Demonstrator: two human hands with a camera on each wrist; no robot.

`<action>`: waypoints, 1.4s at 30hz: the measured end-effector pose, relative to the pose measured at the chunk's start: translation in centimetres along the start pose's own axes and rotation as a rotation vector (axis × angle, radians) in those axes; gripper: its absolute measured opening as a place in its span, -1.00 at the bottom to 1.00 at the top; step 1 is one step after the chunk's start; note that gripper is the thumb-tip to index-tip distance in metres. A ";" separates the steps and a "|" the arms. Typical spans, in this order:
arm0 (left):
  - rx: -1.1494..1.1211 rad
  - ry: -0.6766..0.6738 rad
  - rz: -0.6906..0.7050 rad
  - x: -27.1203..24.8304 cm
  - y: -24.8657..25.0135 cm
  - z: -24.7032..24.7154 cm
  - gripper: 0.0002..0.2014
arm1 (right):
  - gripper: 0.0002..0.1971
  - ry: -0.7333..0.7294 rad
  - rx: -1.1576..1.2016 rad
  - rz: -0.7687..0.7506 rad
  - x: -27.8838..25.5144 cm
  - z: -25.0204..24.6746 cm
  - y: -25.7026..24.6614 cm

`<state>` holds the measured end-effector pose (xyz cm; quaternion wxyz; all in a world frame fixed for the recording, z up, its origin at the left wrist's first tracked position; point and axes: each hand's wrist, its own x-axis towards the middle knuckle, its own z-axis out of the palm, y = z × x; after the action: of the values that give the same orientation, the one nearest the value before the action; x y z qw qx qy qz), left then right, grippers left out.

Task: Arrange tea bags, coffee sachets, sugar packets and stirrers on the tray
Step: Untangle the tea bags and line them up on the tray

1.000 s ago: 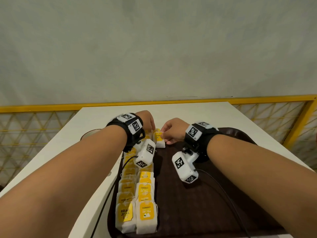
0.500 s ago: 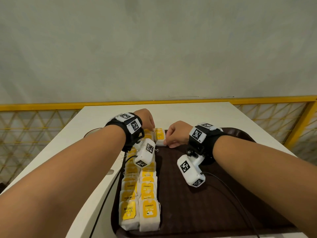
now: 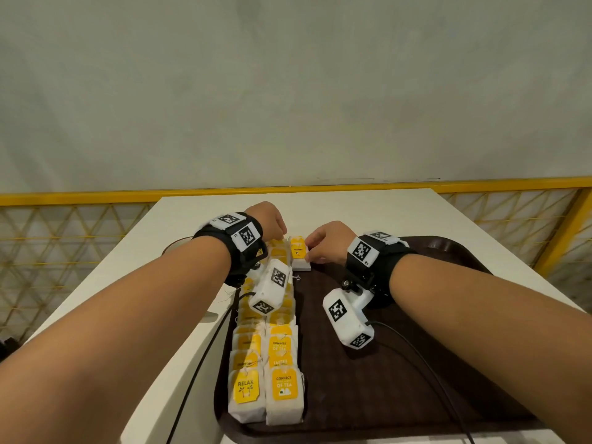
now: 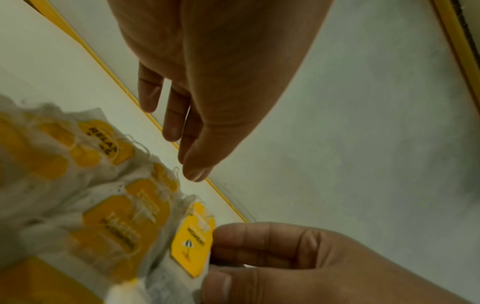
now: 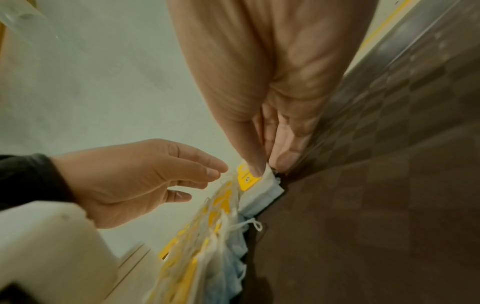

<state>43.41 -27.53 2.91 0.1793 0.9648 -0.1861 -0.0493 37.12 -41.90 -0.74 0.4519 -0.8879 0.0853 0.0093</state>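
Note:
A dark brown tray [image 3: 400,379] lies on a white table [image 3: 336,206]. Two rows of white tea bags with yellow tags [image 3: 266,363] run along its left side. At the far end of the right row lies one tea bag [image 3: 299,251] [image 4: 193,242] [image 5: 246,178]. My right hand [image 3: 309,251] [image 4: 215,259] [image 5: 262,164] pinches its right edge, thumb on top. My left hand [image 3: 278,232] [image 4: 182,133] [image 5: 197,179] hovers over the far end of the left row with relaxed fingers, holding nothing. No coffee sachets, sugar packets or stirrers show.
The right part of the tray is bare. A round rim [image 3: 174,246] shows on the table behind my left wrist. Black cables [image 3: 198,363] trail from both wrist cameras. A yellow lattice railing [image 3: 64,238] and a grey wall stand past the table's far edge.
The right hand has shifted slightly right and lowered the tea bag flat at the far end of the right row. The left hand has hardly moved.

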 end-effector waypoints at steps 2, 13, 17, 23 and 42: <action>0.004 -0.008 -0.004 -0.1 -0.1 0.1 -0.79 | -0.76 0.011 0.005 0.005 0.1 0.1 0.0; -0.004 -0.026 -0.001 -0.2 -0.1 0.3 -0.79 | -0.60 -0.024 -0.159 -0.030 0.2 0.3 0.3; -0.016 -0.037 0.008 -0.3 0.0 0.7 -0.79 | -0.70 -0.002 -0.165 -0.037 0.0 0.5 0.2; -0.222 -0.035 0.106 -3.5 0.6 -2.9 -0.78 | -0.80 0.037 0.015 -0.064 -2.5 -1.0 -1.7; 0.201 -0.398 -0.072 -33.5 -14.4 -5.9 -0.50 | -0.38 -0.739 -0.548 -0.753 -23.8 13.1 -10.5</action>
<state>18.29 -0.50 4.11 0.0402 0.9550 -0.1871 -0.2265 16.17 -21.89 2.14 0.1782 -0.8793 -0.4039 0.1785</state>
